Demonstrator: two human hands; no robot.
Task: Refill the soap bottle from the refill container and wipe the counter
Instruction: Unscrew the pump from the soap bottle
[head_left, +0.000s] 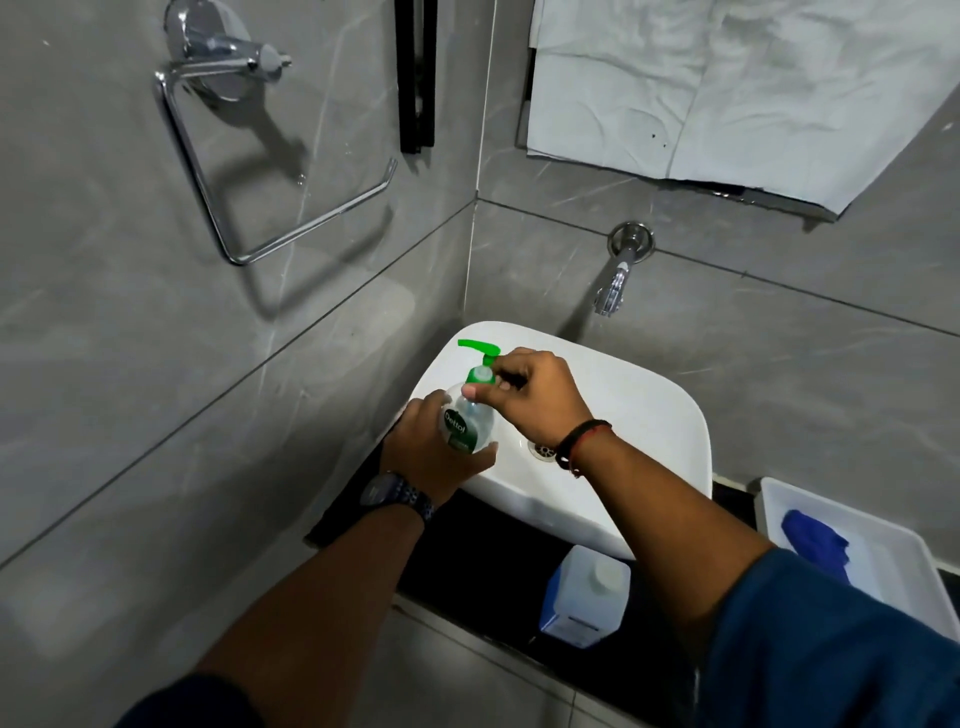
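1. The left hand (431, 452) is wrapping its fingers and thumb round the belly of the soap bottle (467, 423), holding it over the nine o'clock edge of the sink (649, 405).
2. The right hand (535, 400) is coming in from three o'clock and is pinching the collar of the green pump (480, 349) between thumb and curled fingers. The pump's spout is pointing toward ten o'clock.
3. Judging by this two-handed grip, the step in hand is unscrewing the pump top so that the bottle can take the refill. The bottle is looking close to empty, though the label is hiding much of it.
4. The refill container (584, 597) is standing on the dark table (467, 545) at the sink's six o'clock, just below its front rim. Its white cap (605, 574) is on, and neither hand is touching it.
5. A blue cloth (815, 540) is lying in a white tray (893, 551) at four o'clock, untouched, so wiping is waiting for later.
6. The next move is calling for twisting the collar while the left hand is keeping the bottle from turning. After that the pump and its tube need lifting out straight and setting aside. Soap may be dripping from the tube, so doing this over the sink seems wise.
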